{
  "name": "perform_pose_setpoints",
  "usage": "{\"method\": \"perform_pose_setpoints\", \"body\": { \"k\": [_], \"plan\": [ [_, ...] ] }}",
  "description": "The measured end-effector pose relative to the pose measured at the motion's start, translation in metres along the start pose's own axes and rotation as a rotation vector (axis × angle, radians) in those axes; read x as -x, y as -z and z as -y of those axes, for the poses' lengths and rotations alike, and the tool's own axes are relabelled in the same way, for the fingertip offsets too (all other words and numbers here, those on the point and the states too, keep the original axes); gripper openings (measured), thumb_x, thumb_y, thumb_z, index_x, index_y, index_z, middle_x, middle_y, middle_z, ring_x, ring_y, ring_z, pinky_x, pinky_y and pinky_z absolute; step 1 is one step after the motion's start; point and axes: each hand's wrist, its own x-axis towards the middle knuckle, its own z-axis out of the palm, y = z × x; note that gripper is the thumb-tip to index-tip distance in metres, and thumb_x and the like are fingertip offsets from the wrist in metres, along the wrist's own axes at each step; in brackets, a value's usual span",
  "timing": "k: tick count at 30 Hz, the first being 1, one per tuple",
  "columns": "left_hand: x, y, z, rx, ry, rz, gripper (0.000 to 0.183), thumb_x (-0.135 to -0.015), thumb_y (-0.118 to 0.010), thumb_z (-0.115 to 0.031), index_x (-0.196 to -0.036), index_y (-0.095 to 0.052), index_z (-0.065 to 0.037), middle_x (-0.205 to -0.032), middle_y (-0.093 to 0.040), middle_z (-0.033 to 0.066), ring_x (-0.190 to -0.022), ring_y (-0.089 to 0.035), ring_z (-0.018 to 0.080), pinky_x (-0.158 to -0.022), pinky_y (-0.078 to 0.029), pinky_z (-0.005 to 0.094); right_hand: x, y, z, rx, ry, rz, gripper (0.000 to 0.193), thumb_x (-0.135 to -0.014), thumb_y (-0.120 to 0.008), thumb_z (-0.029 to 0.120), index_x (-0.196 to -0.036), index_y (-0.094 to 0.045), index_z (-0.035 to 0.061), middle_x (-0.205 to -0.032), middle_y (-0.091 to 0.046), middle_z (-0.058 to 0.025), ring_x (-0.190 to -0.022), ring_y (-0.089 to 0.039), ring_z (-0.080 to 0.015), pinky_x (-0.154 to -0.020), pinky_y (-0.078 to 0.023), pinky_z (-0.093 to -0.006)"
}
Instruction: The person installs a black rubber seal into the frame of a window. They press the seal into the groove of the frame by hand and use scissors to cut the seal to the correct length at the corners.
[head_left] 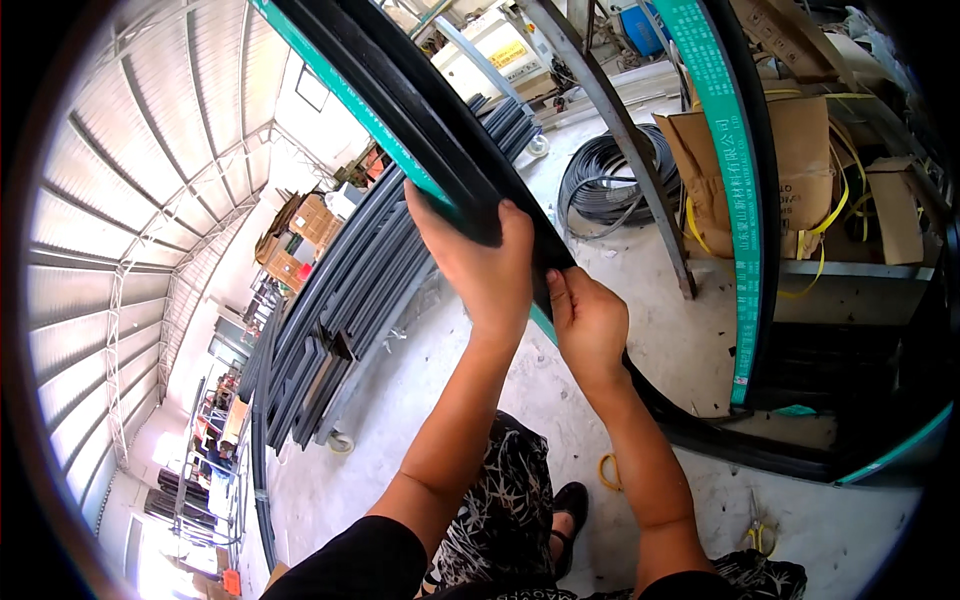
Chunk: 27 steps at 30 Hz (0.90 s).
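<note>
Black rubber is what both your hands are on: a long, curved rubber strip (pixel 440 130) with a teal-green backing, which arcs from the top of the view down between your forearms and loops round at the lower right. Your left hand (pixel 480 255) is wrapped over it, thumb across the dark face and fingers behind, a firm closed hold. Your right hand (pixel 588 325) sits just below, touching the strip's lower edge, fingers curled in on it; whether it is pinching the edge or only steadying it I cannot tell.

Beside you on the left lies a stack of dark profile lengths (pixel 340 300) on the concrete floor (pixel 480 460). Behind the strip stand a grey steel post (pixel 630 150), a coil of black cable (pixel 605 185) and strapped cardboard boxes (pixel 790 170) on a shelf. Scissors with yellow handles (pixel 757 530) lie on the floor by your right leg.

Watch the spring in that loop. It looks stiff and under bend, so if your left hold slackens, the strip could whip back toward your face or slap the post. Your hands are close together, so a slip could pinch your right fingers against the edge. The loop near your feet could also catch an ankle when you step.
</note>
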Motion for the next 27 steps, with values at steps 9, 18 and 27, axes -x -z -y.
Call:
{"method": "perform_pose_setpoints", "body": {
  "k": [9, 18, 27],
  "plan": [
    [-0.006, -0.013, -0.012, -0.147, 0.029, -0.076, 0.085, -0.078, -0.068, -0.015, -0.149, -0.026, 0.007, -0.135, -0.046, 0.03, -0.124, -0.047, 0.0425, -0.107, -0.035, 0.0452, 0.001, 0.001, 0.001, 0.007, -0.066, 0.048, 0.033, -0.097, -0.059, 0.026, -0.072, -0.054, 0.005, -0.062, -0.058, -0.0165, -0.056, -0.058, -0.0374, -0.052, -0.045, -0.0454],
    [-0.004, -0.01, -0.007, -0.147, 0.07, -0.044, 0.087, -0.08, -0.073, -0.019, -0.149, -0.027, 0.005, -0.139, -0.044, 0.0293, -0.13, -0.044, 0.04, -0.111, -0.033, 0.0425, -0.004, 0.009, 0.005, 0.057, -0.161, 0.194, 0.035, -0.099, -0.056, 0.03, -0.073, -0.055, 0.0059, -0.065, -0.061, -0.0167, -0.06, -0.061, -0.0386, -0.055, -0.048, -0.0469],
    [0.03, 0.016, -0.007, 0.234, 0.382, 0.131, 0.061, -0.093, -0.066, -0.012, -0.145, -0.037, 0.001, -0.13, -0.056, 0.013, -0.12, -0.053, 0.0203, -0.104, -0.039, 0.032, -0.012, 0.016, -0.003, -0.109, -0.181, 0.254, 0.035, -0.099, -0.056, 0.03, -0.074, -0.059, 0.0053, -0.068, -0.063, -0.0182, -0.064, -0.062, -0.041, -0.058, -0.048, -0.0481]
  ]
}}
